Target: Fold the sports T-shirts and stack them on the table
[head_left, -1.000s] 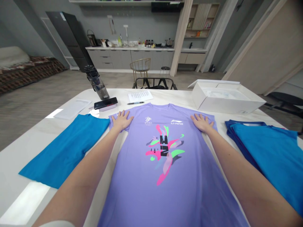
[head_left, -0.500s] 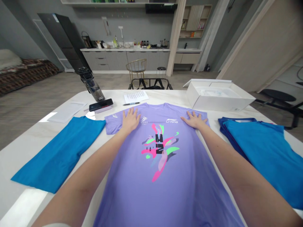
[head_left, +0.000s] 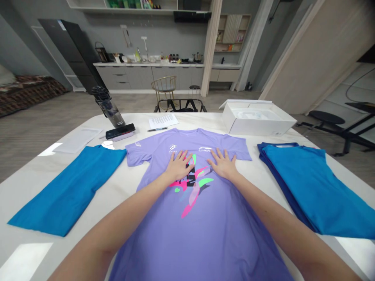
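Note:
A purple T-shirt (head_left: 187, 234) with a bright printed design lies spread front side up on the white table, its collar at the far side. My left hand (head_left: 178, 168) rests flat on the chest, fingers spread over the left part of the print. On the right part of the chest, just below the white lettering, lies my right hand (head_left: 224, 164), palm down with fingers apart. Neither hand grips the cloth. The shirt's lower hem is out of view.
Folded blue cloth (head_left: 67, 187) lies at the left, and a stack of folded blue shirts (head_left: 310, 183) at the right. Farther back are a bottle (head_left: 109, 109), a phone (head_left: 120, 131), a pen (head_left: 157, 129), a printed sheet (head_left: 164, 119) and an open white box (head_left: 258, 121).
Both hands have slid inward from the shoulder areas to the middle of the chest, now partly covering the print. The right sleeve lies more spread out. The camera view has shifted slightly.

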Motion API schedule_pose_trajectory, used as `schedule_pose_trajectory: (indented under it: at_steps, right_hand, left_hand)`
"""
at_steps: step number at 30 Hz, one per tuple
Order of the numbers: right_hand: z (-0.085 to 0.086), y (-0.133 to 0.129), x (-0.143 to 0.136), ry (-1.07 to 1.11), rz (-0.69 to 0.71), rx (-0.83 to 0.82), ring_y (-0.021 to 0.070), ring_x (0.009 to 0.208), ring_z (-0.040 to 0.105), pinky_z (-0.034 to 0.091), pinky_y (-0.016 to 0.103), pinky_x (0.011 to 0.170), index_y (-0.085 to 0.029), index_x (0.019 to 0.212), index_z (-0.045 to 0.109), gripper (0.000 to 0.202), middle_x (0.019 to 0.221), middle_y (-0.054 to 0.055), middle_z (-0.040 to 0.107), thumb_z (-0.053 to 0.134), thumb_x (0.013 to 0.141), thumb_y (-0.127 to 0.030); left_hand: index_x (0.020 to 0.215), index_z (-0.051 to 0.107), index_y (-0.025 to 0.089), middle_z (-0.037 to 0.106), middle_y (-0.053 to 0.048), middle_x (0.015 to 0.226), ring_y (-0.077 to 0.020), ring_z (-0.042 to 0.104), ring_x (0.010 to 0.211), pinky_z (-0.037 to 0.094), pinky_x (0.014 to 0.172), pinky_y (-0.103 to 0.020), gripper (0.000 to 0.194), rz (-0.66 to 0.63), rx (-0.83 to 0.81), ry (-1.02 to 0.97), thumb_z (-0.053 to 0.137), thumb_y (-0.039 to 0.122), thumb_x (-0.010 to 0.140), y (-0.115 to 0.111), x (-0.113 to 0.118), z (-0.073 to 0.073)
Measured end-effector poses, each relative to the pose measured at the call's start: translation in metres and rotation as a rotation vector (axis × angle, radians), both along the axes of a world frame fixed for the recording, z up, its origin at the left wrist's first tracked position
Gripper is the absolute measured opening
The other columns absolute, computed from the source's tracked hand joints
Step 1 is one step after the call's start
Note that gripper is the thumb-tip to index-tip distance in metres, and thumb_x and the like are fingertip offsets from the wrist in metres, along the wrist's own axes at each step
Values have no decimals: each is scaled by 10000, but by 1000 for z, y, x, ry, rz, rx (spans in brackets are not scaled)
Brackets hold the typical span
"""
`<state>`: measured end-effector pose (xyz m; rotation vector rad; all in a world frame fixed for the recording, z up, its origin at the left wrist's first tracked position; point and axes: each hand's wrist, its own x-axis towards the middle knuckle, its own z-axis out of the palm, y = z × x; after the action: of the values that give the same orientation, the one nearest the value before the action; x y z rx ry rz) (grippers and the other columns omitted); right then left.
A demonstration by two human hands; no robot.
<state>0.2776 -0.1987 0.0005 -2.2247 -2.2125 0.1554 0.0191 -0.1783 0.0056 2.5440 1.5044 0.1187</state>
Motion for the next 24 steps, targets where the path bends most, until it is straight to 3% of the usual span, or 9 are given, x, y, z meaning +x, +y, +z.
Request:
schedule_pose_trajectory:
  at_steps: [3,5,8,11,15,19,24]
  right_hand:
    - [5,0,3,17,35,-12,430,1562,100,83,826,1123,-403,1641,233,783,1728,-5,159,137,963,-784]
    - [12,10,14,40,30,14,410,1557,138,110,805,1137,-392,1620,304,738,1722,11,194,155,989,-744]
    - [25,41,45,75,-72,128,362,1502,296,257,695,1163,-281,1562,432,631,1666,99,333,212,1051,-578]
    - [34,76,84,42,-197,169,343,1364,460,421,538,1092,-162,1460,545,509,1503,193,518,344,1039,-365]
    - [35,103,124,-52,-284,87,361,1270,505,484,502,997,-124,1345,642,442,1363,233,585,396,991,-222]
    - [29,106,144,-115,-300,84,362,1228,516,507,503,953,-111,1284,677,447,1316,246,583,344,998,-192]
    - [26,104,159,-178,-293,120,353,1217,514,516,488,932,-137,1274,671,420,1294,233,577,359,1029,-278]
  left_hand:
    - [1608,338,298,245,-79,1707,-324,188,1579,111,1256,-614,735,-13,15,5,254,698,998,-3,0,7]
    - [1537,458,285,395,-117,1634,-344,324,1518,166,1244,-589,716,-42,62,-8,334,713,976,-4,5,13]
    - [1334,633,261,639,-136,1363,-326,551,1312,290,1189,-516,591,-42,115,-48,385,669,986,8,21,25]
    - [1295,639,237,669,-136,1271,-301,599,1237,394,1100,-445,426,55,115,-99,413,481,1029,47,47,36]
    - [1384,575,241,684,-125,1279,-262,651,1167,471,1004,-366,392,131,3,-231,450,293,1016,120,86,46]
    - [1339,625,245,712,-141,1210,-284,675,1143,482,993,-369,373,190,-69,-252,494,268,991,173,117,44]
    - [1386,613,240,660,-167,1324,-316,648,1209,479,1021,-407,420,191,-97,-231,509,280,980,206,139,29]
